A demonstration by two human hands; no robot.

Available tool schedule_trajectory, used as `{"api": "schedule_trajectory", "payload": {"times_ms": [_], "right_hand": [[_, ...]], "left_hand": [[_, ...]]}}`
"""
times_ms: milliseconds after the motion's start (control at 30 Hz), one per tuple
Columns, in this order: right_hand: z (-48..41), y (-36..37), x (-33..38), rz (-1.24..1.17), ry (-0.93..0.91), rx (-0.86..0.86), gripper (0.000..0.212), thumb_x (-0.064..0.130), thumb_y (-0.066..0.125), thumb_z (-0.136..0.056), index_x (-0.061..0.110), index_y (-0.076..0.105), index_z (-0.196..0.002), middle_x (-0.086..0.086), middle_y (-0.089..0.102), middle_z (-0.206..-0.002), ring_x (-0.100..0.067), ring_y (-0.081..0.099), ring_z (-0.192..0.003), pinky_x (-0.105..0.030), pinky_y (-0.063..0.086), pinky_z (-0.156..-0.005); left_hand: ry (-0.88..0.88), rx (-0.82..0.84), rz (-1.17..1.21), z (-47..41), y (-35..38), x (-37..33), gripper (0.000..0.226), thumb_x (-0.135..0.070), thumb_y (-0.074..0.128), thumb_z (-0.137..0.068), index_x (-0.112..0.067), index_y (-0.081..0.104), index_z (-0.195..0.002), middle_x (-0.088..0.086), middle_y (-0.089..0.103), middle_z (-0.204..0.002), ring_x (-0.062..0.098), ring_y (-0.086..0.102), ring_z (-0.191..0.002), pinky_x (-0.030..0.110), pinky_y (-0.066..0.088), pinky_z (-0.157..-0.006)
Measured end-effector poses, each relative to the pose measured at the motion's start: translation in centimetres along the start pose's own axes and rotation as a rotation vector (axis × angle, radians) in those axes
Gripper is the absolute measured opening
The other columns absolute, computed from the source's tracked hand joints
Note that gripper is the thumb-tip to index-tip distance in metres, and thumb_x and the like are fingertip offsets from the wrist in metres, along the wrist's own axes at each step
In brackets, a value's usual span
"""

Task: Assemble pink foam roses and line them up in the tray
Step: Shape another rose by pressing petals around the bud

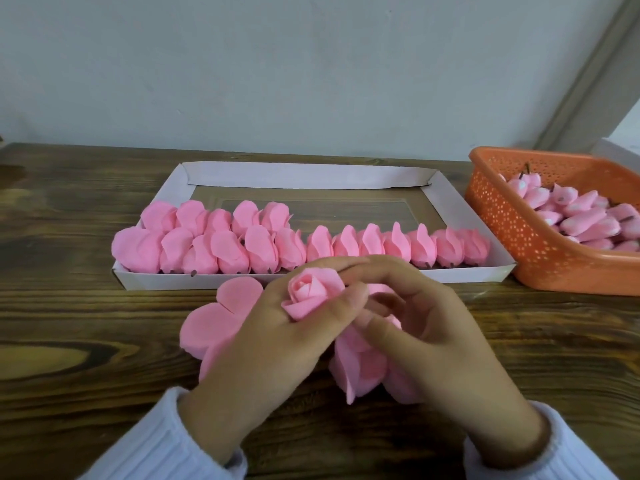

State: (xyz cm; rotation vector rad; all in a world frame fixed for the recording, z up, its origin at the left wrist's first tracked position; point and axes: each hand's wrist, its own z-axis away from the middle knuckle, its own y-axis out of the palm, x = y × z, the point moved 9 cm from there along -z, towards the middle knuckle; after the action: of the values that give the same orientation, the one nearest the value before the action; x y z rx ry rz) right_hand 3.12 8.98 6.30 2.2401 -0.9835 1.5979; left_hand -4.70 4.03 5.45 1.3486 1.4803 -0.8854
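Observation:
My left hand [277,337] grips a pink foam rose [311,292] with its bud facing up, just in front of the tray. My right hand [429,334] sits against it from the right, fingers curled around the rose's loose outer petals [360,368], which hang down between my hands. Flat pink foam petal sheets [221,317] lie on the table under my left hand. The white cardboard tray [311,174] holds several finished pink roses [263,244] in a full front row and a short second row at the left.
An orange perforated plastic basket [519,237] at the right holds several pink rose buds [585,216] with dark stems. The wooden table [69,341] runs up to a pale wall. The tray's back half is bare.

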Motion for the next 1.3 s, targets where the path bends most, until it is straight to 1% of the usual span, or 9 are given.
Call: {"api": "schedule_trajectory", "payload": {"times_ms": [100, 167, 367, 467, 567, 700, 833, 1033, 1300], "right_hand": [[0.1, -0.8, 0.1, -0.011, -0.024, -0.082, 0.015, 0.014, 0.065, -0.085, 0.018, 0.07, -0.098, -0.001, 0.067, -0.109, -0.025, 0.059, -0.114, -0.042, 0.05, -0.09], [0.2, -1.0, 0.0, 0.003, -0.029, -0.111, 0.012, 0.023, 0.067, -0.081, 0.021, 0.072, -0.092, 0.001, 0.067, -0.106, -0.021, 0.058, -0.117, -0.033, 0.05, -0.088], [0.2, -1.4, 0.0, 0.098, -0.021, -0.153, 0.003, 0.024, 0.072, -0.075, 0.025, 0.071, -0.077, 0.008, 0.067, -0.092, -0.013, 0.058, -0.114, -0.023, 0.045, -0.089], [0.3, -1.8, -0.1, 0.126, -0.004, -0.188, 0.004, 0.021, 0.07, -0.075, 0.025, 0.069, -0.077, 0.009, 0.066, -0.099, -0.013, 0.059, -0.113, -0.023, 0.045, -0.089], [0.3, -1.8, -0.2, 0.143, 0.019, -0.191, 0.014, 0.012, 0.065, -0.078, 0.026, 0.067, -0.079, 0.01, 0.066, -0.099, -0.013, 0.063, -0.102, -0.022, 0.046, -0.082], [0.4, -2.6, -1.0, 0.053, 0.081, -0.265, 0.011, 0.016, 0.061, -0.087, 0.024, 0.063, -0.095, 0.008, 0.067, -0.097, -0.011, 0.065, -0.089, -0.026, 0.051, -0.073], [0.4, -2.8, -2.7, 0.056, 0.236, -0.296, 0.018, 0.017, 0.062, -0.089, 0.025, 0.059, -0.105, 0.007, 0.07, -0.096, -0.005, 0.066, -0.09, -0.019, 0.051, -0.075], [0.5, -2.0, -2.3, 0.291, 0.29, -0.167, 0.017, 0.037, 0.064, -0.076, 0.031, 0.068, -0.092, 0.01, 0.069, -0.076, -0.007, 0.064, -0.07, -0.018, 0.049, -0.062], [0.7, -2.8, 0.2, 0.358, 0.029, -0.314, 0.012, 0.02, 0.069, -0.084, 0.026, 0.065, -0.075, 0.014, 0.067, -0.075, -0.006, 0.063, -0.071, -0.018, 0.048, -0.063]], "left_hand": [[0.07, -0.015, -0.106, -0.1, 0.1, -0.5, 0.015, -0.028, 0.06, -0.085, -0.029, 0.073, -0.092, -0.018, 0.073, -0.08, -0.009, 0.067, -0.077, 0.002, 0.046, -0.065], [0.047, 0.019, -0.127, -0.2, 0.5, -0.3, 0.016, -0.03, 0.064, -0.082, -0.026, 0.073, -0.095, -0.008, 0.074, -0.098, 0.001, 0.068, -0.095, 0.009, 0.048, -0.078], [0.004, 0.046, -0.159, 0.0, 0.8, 0.5, 0.021, -0.028, 0.071, -0.077, -0.008, 0.071, -0.073, 0.004, 0.072, -0.067, 0.02, 0.07, -0.071, 0.019, 0.053, -0.071], [-0.009, 0.075, -0.191, 0.0, 1.0, 0.7, 0.022, -0.021, 0.067, -0.085, -0.016, 0.07, -0.064, 0.001, 0.07, -0.061, 0.018, 0.07, -0.069, 0.022, 0.054, -0.076], [-0.041, 0.096, -0.207, 0.0, 1.4, 0.9, 0.029, -0.021, 0.062, -0.089, -0.037, 0.07, -0.067, -0.018, 0.069, -0.065, -0.002, 0.066, -0.071, 0.01, 0.048, -0.069], [-0.097, -0.039, -0.084, 0.3, 0.2, 1.3, 0.021, -0.039, 0.063, -0.086, -0.026, 0.076, -0.096, -0.009, 0.075, -0.086, -0.003, 0.068, -0.077, 0.006, 0.047, -0.066], [-0.191, -0.216, 0.268, 0.4, -0.9, 2.6, 0.038, -0.041, 0.067, -0.079, -0.012, 0.074, -0.103, 0.009, 0.073, -0.109, 0.02, 0.067, -0.108, 0.037, 0.048, -0.096], [-0.238, -0.339, 0.563, 0.4, -1.5, 3.2, 0.059, -0.045, 0.064, -0.08, -0.005, 0.058, -0.122, 0.003, 0.067, -0.125, 0.014, 0.06, -0.12, 0.037, 0.046, -0.102], [-0.172, -0.36, 0.358, 0.6, -2.1, 3.1, 0.049, -0.046, 0.068, -0.071, -0.014, 0.071, -0.108, 0.007, 0.072, -0.114, 0.022, 0.066, -0.111, 0.04, 0.054, -0.093]]}}
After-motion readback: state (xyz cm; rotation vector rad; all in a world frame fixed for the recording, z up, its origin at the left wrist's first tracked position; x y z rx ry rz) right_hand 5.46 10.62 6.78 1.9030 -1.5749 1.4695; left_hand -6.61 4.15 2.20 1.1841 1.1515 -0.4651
